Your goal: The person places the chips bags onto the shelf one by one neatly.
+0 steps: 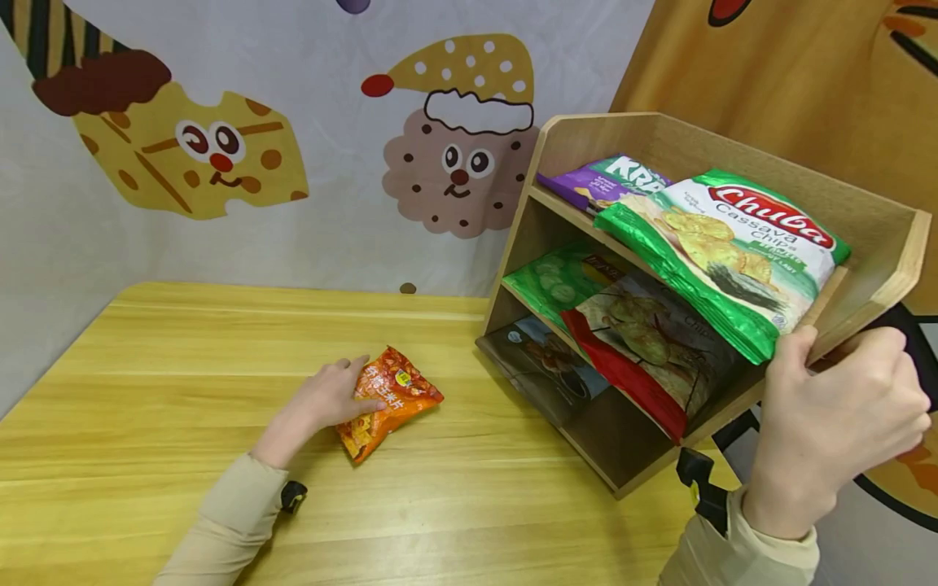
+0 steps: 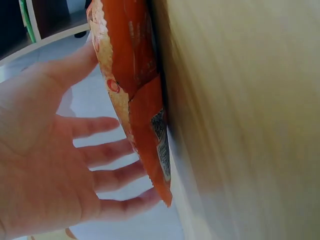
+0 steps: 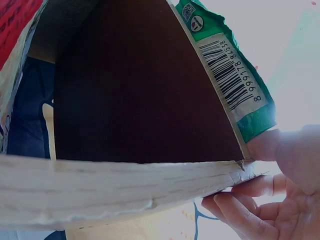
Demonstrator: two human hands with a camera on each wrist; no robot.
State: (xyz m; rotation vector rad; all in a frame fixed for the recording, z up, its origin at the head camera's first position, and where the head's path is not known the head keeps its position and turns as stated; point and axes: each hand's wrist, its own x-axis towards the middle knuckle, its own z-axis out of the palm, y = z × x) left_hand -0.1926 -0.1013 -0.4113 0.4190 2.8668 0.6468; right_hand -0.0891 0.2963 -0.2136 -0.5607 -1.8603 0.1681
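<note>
An orange snack bag (image 1: 399, 389) of corn chips lies on the table under my left hand (image 1: 333, 396). In the left wrist view that hand's fingers (image 2: 111, 152) are spread and fairly straight, their tips at the face of the bag (image 2: 132, 55). On the right, my right hand (image 1: 843, 415) grips the side panel of a wooden shelf rack (image 1: 875, 313), the thumb on the near side. Close to that thumb, a green and white Chuba cassava chips bag (image 1: 740, 244) sits on the top tier. Its barcode side (image 3: 235, 75) shows in the right wrist view.
Beside the Chuba bag is a purple chips bag (image 1: 593, 185). The middle tier holds a green bag (image 1: 553, 281) and a red-edged chips bag (image 1: 645, 338); a dark pack (image 1: 545, 362) lies on the bottom tier. A cartoon-printed wall (image 1: 337, 252) stands behind the wooden table (image 1: 183, 358).
</note>
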